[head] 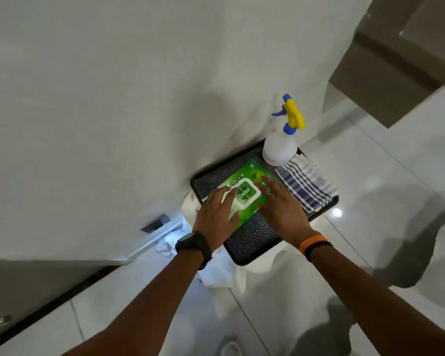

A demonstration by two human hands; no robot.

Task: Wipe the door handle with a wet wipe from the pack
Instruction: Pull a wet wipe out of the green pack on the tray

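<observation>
Green plastic lies under both sets of fingers: the left hand [214, 211] rests spread and flat on the lower-left part of the wet wipe pack [244, 195], its fingers [225, 196] uncurled and reaching the white flap at the pack's centre, while the right hand [280, 205] lies with fingers [266, 182] extended over the pack's right edge, gripping nothing that can be seen. A ring sits on one right finger. The pack lies flat at the middle of the frame, label up, on a dark textured tray [252, 240]. At the tray's upper right stands a white spray bottle [280, 147] with a yellow and blue trigger head, upright, and just beside it to the right lies a folded blue-and-white striped cloth [307, 185]. The tray rests on something draped in white fabric [267, 268] that hangs down toward the glossy tiled floor [370, 176]. A dark watch [193, 246] circles the left wrist; orange and black bands [315, 246] circle the right. A pale wall fills the upper left of the frame. No door handle can be made out with certainty.
</observation>
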